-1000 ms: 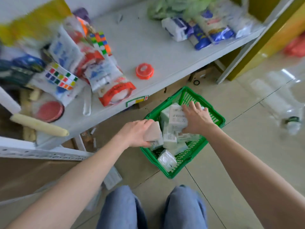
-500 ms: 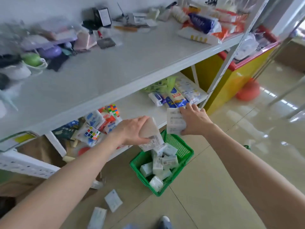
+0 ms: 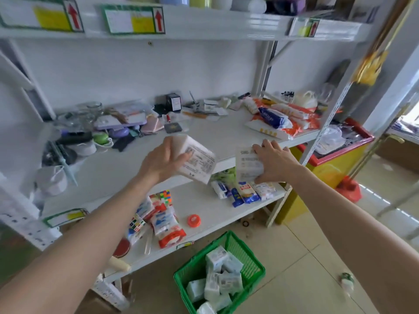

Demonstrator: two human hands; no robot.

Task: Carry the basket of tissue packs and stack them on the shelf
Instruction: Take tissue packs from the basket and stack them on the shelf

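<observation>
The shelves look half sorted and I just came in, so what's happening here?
A person is restocking. The left hand holds one tissue pack and the right hand another tissue pack, both lifted toward the bare middle shelf. The green basket sits on the floor below, with more packs inside.

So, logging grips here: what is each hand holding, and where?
Left hand grips a tissue pack by its left end; right hand holds another pack by its right side.

The basket (image 3: pixel 254 266) is bright green, holding white tissue packs (image 3: pixel 217 282) printed with grey text. The shelf (image 3: pixel 108 168) is white; its labels (image 3: pixel 133 20) are green-edged with yellow patches and red arrows.
</observation>
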